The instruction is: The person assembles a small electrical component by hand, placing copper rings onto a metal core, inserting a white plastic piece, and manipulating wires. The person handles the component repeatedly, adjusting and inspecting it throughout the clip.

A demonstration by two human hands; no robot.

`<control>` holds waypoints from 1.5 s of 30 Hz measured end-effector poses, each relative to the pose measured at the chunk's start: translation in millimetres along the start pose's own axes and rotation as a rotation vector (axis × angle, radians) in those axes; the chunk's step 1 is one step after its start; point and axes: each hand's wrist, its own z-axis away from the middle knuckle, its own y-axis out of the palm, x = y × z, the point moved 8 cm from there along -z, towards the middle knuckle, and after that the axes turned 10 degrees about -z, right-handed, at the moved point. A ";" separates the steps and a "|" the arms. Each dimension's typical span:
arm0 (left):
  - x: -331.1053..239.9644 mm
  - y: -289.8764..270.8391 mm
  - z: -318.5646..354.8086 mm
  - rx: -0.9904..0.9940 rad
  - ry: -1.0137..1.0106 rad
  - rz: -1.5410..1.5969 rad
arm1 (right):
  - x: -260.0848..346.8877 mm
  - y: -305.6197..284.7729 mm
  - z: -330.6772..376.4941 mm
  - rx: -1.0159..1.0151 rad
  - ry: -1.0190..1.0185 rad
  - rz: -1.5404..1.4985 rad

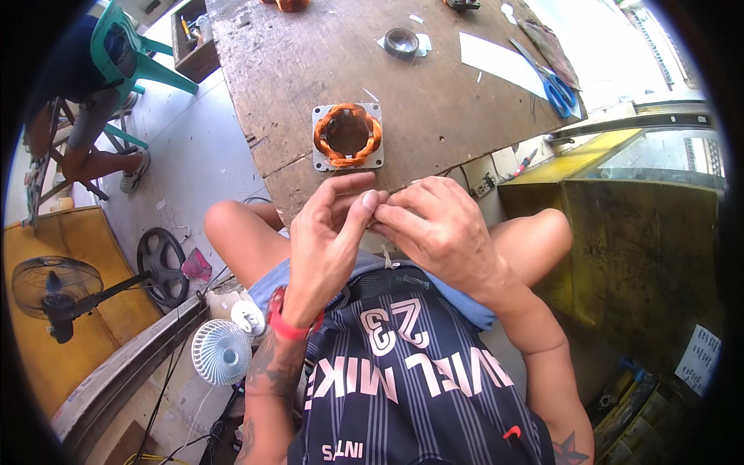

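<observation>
My left hand (341, 215) and my right hand (438, 221) meet over my lap, just off the near edge of the wooden table (287, 77). Thumb and fingers of both are pinched together at one spot. Whatever lies between them is too small or hidden to name. Just beyond my left fingers, a square motor stator (319, 159) rests on the table near its edge. Orange copper wire coils ring its round centre hole. Neither hand touches the stator.
Farther back lie a dark tape roll (401, 43), a white paper sheet (500, 63) and blue-handled scissors (556, 91). A yellow cabinet (620, 232) stands at my right. At left are a small white fan (221, 353), a black fan (58, 288) and a person by a green chair (124, 58).
</observation>
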 end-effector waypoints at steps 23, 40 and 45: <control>16.5 -7.9 12.3 -0.046 -0.072 0.011 | -15.8 8.8 0.7 -0.029 0.093 -0.213; 16.5 -0.5 -3.4 0.078 -0.021 0.202 | -19.3 10.8 10.8 -0.017 0.263 -0.451; 19.2 -13.9 18.6 -0.071 -0.105 -0.012 | -32.2 17.8 12.1 -0.009 0.374 -0.813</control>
